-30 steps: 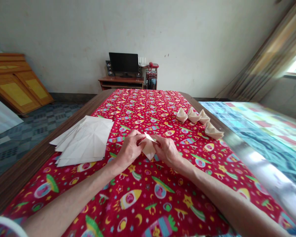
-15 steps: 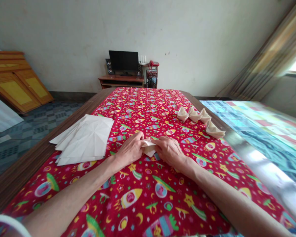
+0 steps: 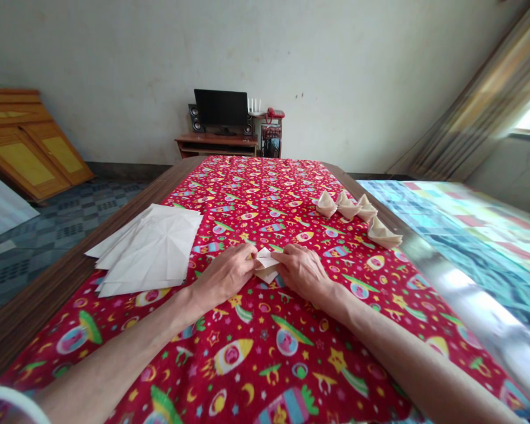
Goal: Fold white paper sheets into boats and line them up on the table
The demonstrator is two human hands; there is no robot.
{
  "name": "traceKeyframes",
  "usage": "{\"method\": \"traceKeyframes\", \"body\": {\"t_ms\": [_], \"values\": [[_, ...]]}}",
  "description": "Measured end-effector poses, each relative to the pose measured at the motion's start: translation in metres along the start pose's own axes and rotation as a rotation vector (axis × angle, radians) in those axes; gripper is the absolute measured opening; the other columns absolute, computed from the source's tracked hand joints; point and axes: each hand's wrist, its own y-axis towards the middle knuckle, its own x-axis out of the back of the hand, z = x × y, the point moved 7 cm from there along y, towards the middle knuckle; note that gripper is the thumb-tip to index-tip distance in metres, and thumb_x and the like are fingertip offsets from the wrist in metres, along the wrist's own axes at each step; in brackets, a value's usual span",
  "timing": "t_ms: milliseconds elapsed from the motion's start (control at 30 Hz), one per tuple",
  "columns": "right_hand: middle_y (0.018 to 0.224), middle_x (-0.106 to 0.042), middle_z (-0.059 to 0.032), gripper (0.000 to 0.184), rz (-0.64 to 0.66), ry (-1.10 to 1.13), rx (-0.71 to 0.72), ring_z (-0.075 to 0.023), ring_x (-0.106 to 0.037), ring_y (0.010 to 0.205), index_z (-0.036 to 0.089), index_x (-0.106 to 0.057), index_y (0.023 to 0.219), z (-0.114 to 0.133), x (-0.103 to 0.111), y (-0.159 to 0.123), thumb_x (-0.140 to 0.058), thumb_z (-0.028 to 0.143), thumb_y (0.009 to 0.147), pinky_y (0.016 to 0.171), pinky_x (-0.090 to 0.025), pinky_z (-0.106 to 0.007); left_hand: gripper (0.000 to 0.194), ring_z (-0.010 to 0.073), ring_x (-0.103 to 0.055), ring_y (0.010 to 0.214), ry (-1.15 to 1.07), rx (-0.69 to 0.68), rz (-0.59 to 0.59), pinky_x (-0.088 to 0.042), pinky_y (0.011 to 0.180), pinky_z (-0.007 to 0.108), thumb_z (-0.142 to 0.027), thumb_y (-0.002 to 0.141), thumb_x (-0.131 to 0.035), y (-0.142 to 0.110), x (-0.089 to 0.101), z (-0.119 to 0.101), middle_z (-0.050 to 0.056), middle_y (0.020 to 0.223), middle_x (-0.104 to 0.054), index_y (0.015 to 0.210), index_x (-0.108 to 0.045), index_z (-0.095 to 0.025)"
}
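Between my hands is a small piece of folded paper (image 3: 266,259), cream-white, with a flap raised at its top. My left hand (image 3: 232,266) pinches its left side with closed fingers. On the other side, my right hand (image 3: 303,271) grips the right edge, thumb and fingers pressed together. Parts of the paper are hidden behind the fingers. To the left lies a fanned stack of creased paper sheets (image 3: 154,250). Several folded paper pieces (image 3: 348,206) with pointed tips stand in a row at the right.
A red patterned cloth (image 3: 256,194) covers the wooden table (image 3: 128,232). Beyond it, a monitor (image 3: 221,108) with speakers stands on a small desk (image 3: 216,139). A wooden cabinet (image 3: 30,141) is at the left, a bed (image 3: 468,235) at the right.
My left hand has shifted slightly left and down from the paper's top. The paper's upper flap now stands more exposed between my hands. My right hand has hardly moved.
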Motion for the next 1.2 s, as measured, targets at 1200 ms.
{"method": "traceKeyframes", "body": {"t_ms": [1200], "values": [[0.075, -0.064, -0.0015, 0.018, -0.105, 0.671, 0.062, -0.0104, -0.056, 0.065, 0.017, -0.068, 0.074, -0.019, -0.007, 0.002, -0.056, 0.025, 0.086, 0.061, -0.04, -0.02, 0.009, 0.012, -0.054, 0.068, -0.224, 0.281, -0.09, -0.042, 0.061, 0.023, -0.018, 0.087, -0.053, -0.015, -0.012, 0.018, 0.0, 0.077, -0.054, 0.078, -0.056, -0.018]]}}
